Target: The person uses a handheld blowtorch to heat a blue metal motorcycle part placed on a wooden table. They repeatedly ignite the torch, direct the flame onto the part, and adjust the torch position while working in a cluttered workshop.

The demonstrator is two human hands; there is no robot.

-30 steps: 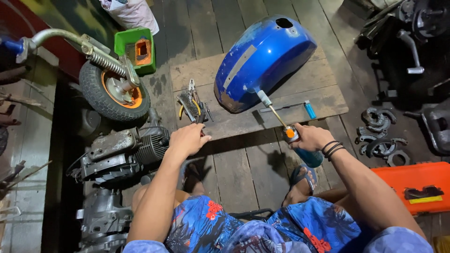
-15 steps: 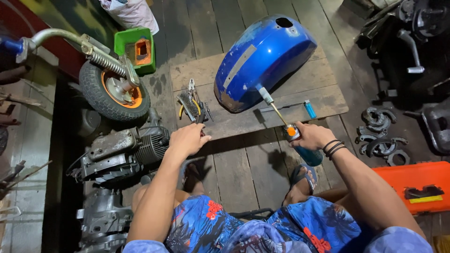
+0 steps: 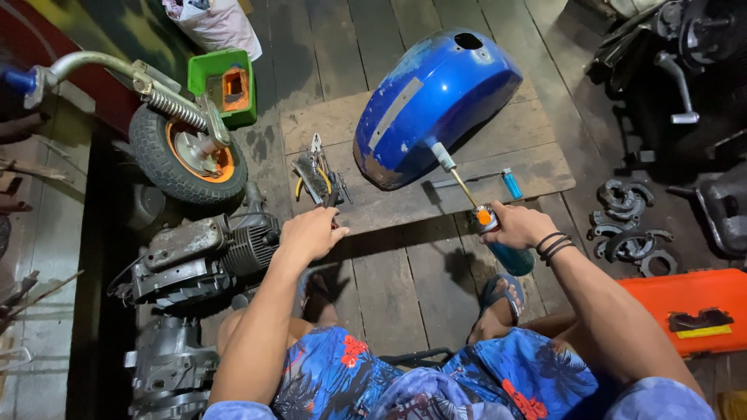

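Gas torch [image 3: 489, 229] sat in the right hand [image 3: 520, 225], fingers wrapped tight round its teal canister body, orange collar just above the fist. Its thin metal stem ran up and to the left, nozzle tip touching or nearly touching the lower edge of a blue motorcycle fuel tank [image 3: 436, 101]; contact could not be confirmed. No flame was visible. Black bands circled the right wrist.

Tank lay tilted on a low wooden board platform [image 3: 537, 167], filler hole toward the far end, a grey bare strip along its side, paint chipped and rusty at the near rim. A small blue lighter [image 3: 511, 183] lay on the platform just right of the torch stem.

Left hand [image 3: 311, 232] rested palm down at the platform's near edge, fingers loosely curled, gripping nothing. Just beyond its fingertips lay a cluster of pliers [image 3: 317, 177], some with yellow handles, on the board.

Left of the platform: a small wheel [image 3: 185, 155] with orange hub and a coil spring on a curved metal arm, and a green plastic bin [image 3: 226, 85] behind it. Near the left forearm stood a finned engine block [image 3: 206, 253], with another grey casing [image 3: 167, 365] closer in.

Right side: an orange tool case [image 3: 689, 307] on the plank floor, and a heap of dark metal ring parts [image 3: 626, 225] beyond it. Person wore blue floral shorts and sandals.
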